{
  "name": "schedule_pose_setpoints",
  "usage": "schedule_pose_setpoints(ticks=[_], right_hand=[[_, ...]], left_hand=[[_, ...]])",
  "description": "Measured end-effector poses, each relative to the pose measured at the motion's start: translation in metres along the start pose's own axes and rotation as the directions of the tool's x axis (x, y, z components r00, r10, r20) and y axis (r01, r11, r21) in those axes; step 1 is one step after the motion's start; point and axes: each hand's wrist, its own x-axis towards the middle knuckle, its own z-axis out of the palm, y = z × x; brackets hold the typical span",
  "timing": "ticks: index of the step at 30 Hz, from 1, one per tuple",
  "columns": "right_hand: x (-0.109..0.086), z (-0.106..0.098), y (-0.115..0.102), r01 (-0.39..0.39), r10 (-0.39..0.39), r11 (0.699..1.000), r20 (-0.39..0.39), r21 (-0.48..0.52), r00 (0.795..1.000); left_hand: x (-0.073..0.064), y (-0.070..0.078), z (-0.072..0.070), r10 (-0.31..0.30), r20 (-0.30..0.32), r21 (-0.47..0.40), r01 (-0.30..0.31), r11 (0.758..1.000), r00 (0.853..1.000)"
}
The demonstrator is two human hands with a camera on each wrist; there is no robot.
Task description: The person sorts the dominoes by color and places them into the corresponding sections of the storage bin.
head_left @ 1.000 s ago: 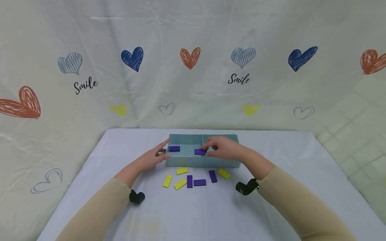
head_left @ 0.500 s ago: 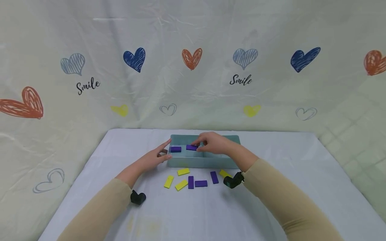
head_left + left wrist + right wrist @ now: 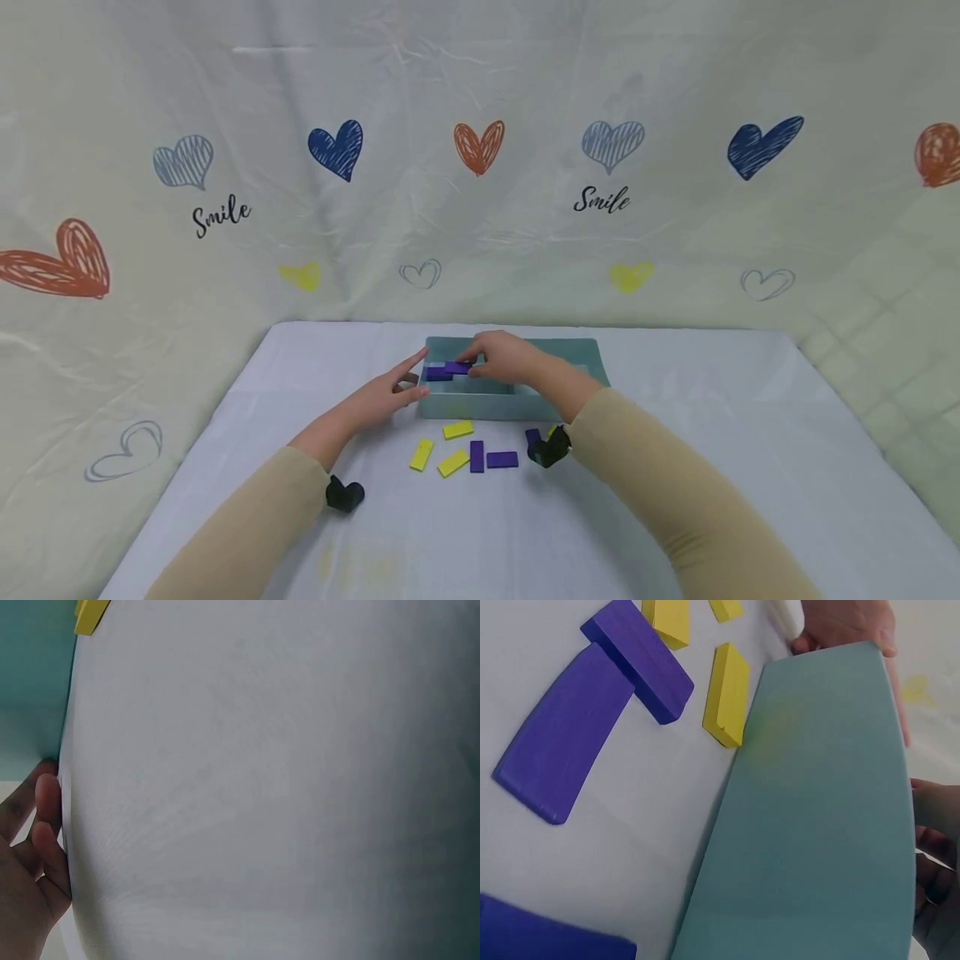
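A light teal divided box point(image 3: 472, 406) stands at the far part of the table. Over its left compartment, my right hand point(image 3: 506, 357) pinches a purple block point(image 3: 457, 367) between thumb and fingers. This block overlaps another purple block point(image 3: 438, 375) lying at the left end inside. My left hand point(image 3: 378, 396) braces that end from outside, index finger and thumb stretched apart along the wall. In the left wrist view, its fingers point(image 3: 48, 796) rest against the teal wall. The right wrist view shows the box's front wall point(image 3: 817, 802), which hides what the right hand holds.
In front of the box lie loose yellow blocks point(image 3: 453, 463) and purple blocks point(image 3: 502, 460). Another purple block point(image 3: 533, 436) sits partly behind the black right wrist camera point(image 3: 550, 447). A heart-printed cloth point(image 3: 480, 233) hangs behind the table.
My right hand has carried the purple block leftward inside the box, up to the one lying at the left end. My left hand has stayed at the box's end.
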Motion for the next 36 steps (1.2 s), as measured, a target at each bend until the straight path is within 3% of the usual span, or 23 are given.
schedule_pose_setpoints(ticks=[24,36], right_hand=[[0.036,0.029,-0.02,-0.139,0.136,0.988,-0.044,-0.069,0.99],[0.04,0.035,-0.022,-0.132,0.128,0.988,-0.059,-0.074,0.99]], left_hand=[[-0.003,0.001,-0.003,0.033,0.006,-0.02,-0.033,0.999,0.999],[0.0,-0.004,-0.004,0.041,0.015,-0.014,-0.041,0.999,0.999]])
